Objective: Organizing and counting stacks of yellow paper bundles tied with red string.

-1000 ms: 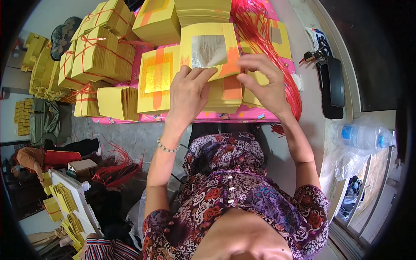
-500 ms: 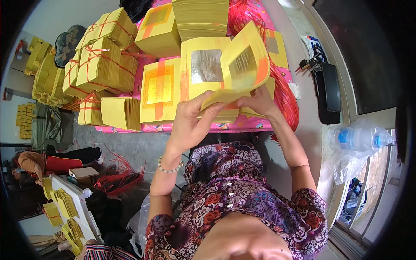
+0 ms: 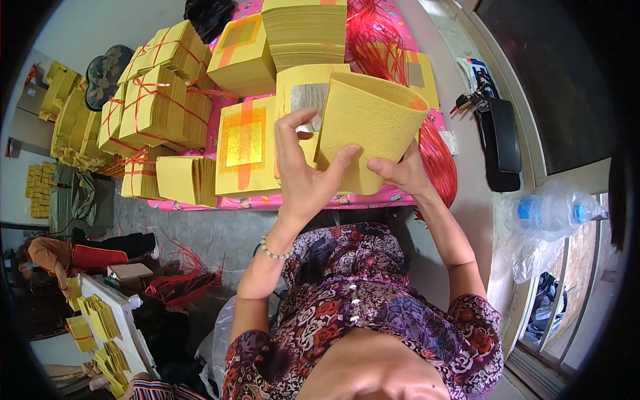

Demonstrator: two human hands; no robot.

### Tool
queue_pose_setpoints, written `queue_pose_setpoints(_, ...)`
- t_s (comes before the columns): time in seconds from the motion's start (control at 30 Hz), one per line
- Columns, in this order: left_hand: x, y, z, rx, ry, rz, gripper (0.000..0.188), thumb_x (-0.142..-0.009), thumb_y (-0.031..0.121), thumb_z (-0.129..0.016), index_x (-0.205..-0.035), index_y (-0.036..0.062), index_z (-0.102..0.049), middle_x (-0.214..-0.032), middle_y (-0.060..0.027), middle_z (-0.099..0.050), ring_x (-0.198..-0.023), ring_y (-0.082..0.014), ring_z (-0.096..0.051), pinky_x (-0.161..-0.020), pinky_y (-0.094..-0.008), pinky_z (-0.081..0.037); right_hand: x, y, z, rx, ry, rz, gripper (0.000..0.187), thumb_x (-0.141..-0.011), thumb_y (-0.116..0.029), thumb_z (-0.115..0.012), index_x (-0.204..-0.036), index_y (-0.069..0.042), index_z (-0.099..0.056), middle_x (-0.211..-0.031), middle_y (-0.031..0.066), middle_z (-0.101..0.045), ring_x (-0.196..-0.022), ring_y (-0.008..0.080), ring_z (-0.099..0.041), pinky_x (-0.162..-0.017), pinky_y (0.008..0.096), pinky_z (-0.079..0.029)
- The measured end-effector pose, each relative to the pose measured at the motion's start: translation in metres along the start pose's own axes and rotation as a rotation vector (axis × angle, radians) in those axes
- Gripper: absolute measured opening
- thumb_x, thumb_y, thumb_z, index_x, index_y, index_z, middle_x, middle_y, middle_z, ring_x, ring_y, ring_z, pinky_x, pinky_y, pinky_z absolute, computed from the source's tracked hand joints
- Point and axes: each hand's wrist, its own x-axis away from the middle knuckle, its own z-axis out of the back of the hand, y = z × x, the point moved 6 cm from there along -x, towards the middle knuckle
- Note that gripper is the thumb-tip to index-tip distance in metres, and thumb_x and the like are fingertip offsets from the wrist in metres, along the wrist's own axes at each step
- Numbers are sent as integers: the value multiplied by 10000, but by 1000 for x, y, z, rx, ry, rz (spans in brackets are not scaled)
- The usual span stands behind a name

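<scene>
Pink cloth edge (image 3: 257,202): the table's printed cover ends just in front of the lap, with grey floor (image 3: 193,223) beyond it to the left.
Room around the hands: tightest at the back and left, where a tall yellow stack (image 3: 307,37) and a gold-square stack (image 3: 243,143) stand; to the right, red strands (image 3: 440,183) spill over the cloth toward its near edge.
Yellow paper (image 3: 370,117): held up over the near part of the table, before a silver-square stack (image 3: 310,97) and partly hiding it — bent into a curve, its top open like a loose fold, the near face finely textured and plain, a patch of orange inside the upper right rim.
Right hand (image 3: 403,175): closed on the paper's lower right, thumb on the near face, fingers going behind.
Left hand (image 3: 303,175): spread wide, thumb against the paper's lower left, index finger lifted and bent — no firm grip visible.
Tied bundles (image 3: 157,107): yellow, bound with red strips, at the table's left.
</scene>
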Motion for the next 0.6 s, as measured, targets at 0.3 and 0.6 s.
queue_pose_setpoints(0.3, 7, -23, -31, 702, -267, 450, 429, -870, 68, -645, -1230, -10, -424, -1110, -108, -573, -1021, -140, -557, -857, -280, -473, -5, -1, 1, 91, 69, -54, 561, -800, -171, -729, -1252, 22, -459, -1141, 100, -595, -1009, 157, -590, -864, 311, -485)
queue_pose_setpoints(0.6, 8, -42, -52, 947, -359, 709, 312, -988, 142, -448, -1263, -4, -418, -1146, -90, -572, -1022, -124, -557, -850, -273, -478, -19, 11, 8, -11, 131, -249, 491, -845, -171, -690, -1238, 30, -475, -1116, 110, -607, -984, 146, -603, -826, 281, -501)
